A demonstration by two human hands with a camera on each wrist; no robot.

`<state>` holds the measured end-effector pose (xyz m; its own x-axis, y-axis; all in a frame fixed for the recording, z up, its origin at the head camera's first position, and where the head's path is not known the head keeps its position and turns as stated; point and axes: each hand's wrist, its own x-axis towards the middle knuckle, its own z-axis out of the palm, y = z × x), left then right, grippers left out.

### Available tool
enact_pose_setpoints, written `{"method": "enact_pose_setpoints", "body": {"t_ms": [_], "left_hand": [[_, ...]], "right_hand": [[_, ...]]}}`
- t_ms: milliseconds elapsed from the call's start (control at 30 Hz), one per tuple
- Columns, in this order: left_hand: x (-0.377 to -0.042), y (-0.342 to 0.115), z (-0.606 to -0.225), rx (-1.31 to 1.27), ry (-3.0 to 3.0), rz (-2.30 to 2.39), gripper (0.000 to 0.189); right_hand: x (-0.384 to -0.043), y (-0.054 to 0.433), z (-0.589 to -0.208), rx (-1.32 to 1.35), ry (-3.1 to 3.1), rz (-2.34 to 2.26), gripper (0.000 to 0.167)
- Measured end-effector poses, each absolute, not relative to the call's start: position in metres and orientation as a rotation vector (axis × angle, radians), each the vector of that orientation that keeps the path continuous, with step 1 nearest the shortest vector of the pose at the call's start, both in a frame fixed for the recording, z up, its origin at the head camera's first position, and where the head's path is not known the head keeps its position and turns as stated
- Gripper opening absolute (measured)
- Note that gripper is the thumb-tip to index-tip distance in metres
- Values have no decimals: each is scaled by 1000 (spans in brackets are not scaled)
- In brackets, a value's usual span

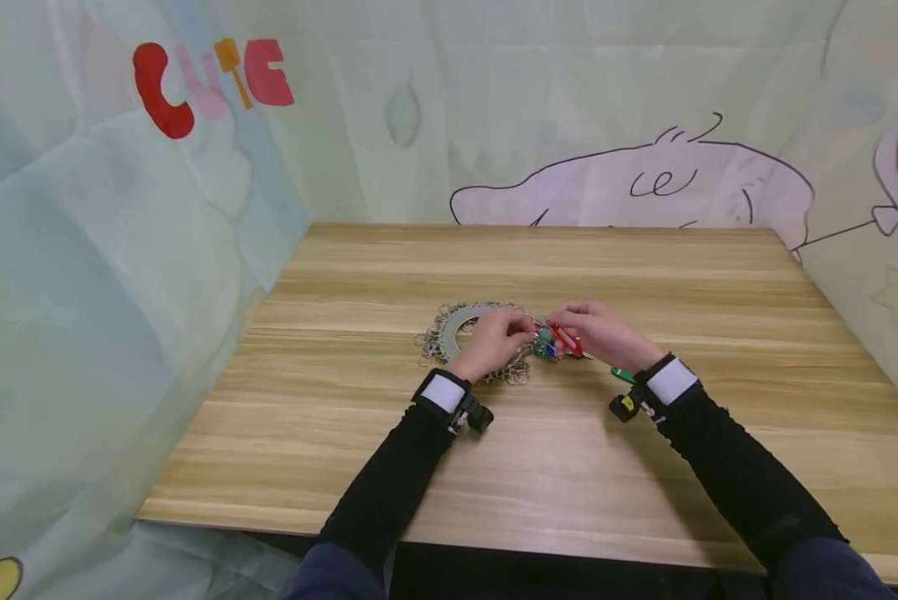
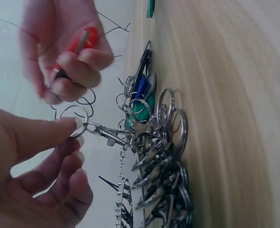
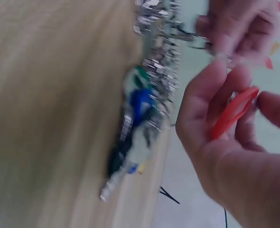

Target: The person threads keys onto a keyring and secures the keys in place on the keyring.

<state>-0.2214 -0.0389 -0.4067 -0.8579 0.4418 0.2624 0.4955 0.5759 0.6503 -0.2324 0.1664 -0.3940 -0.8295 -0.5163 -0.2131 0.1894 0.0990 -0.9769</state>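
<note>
A flat grey hoop (image 1: 452,327) hung with many small metal rings and clasps lies mid-table. My left hand (image 1: 496,340) is over its right side; thumb and forefinger pinch a metal key ring (image 2: 87,118), which joins a small clasp (image 2: 104,132) on the hoop. My right hand (image 1: 606,333) faces it from the right, holding a red key tag (image 3: 235,111) with a pale middle; a metal piece shows beside the tag in the left wrist view. Under the hands, a bunch (image 1: 544,343) of green, blue and metal pieces lies at the hoop's right edge.
A green strip-like piece (image 1: 623,374) lies on the wooden table (image 1: 306,400) near my right wrist, partly hidden by it. Printed cloth walls (image 1: 388,125) stand behind and beside the table. Each wrist carries a strapped camera.
</note>
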Motion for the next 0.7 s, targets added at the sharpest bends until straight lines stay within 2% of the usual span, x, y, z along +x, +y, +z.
{"method": "enact_pose_setpoints", "body": {"t_ms": [100, 200, 400, 567, 700], "left_hand": [[-219, -40, -406, -777, -2697, -1179, 8], [-217, -42, -407, -727, -2677, -1207, 6], [-216, -44, -407, -685, -2646, -1241, 7], [-216, -45, -408, -703, -2667, -1235, 6], [-215, -47, -408, -683, -2661, -1288, 3]], "right_hand": [[-232, 158, -402, -326, 1948, -1703, 38], [-232, 153, -408, -376, 2012, -1612, 38], [-232, 146, -409, -468, 2215, -1464, 30], [-229, 143, -406, -417, 2211, -1539, 21], [-227, 142, -407, -414, 2214, -1557, 20]]}}
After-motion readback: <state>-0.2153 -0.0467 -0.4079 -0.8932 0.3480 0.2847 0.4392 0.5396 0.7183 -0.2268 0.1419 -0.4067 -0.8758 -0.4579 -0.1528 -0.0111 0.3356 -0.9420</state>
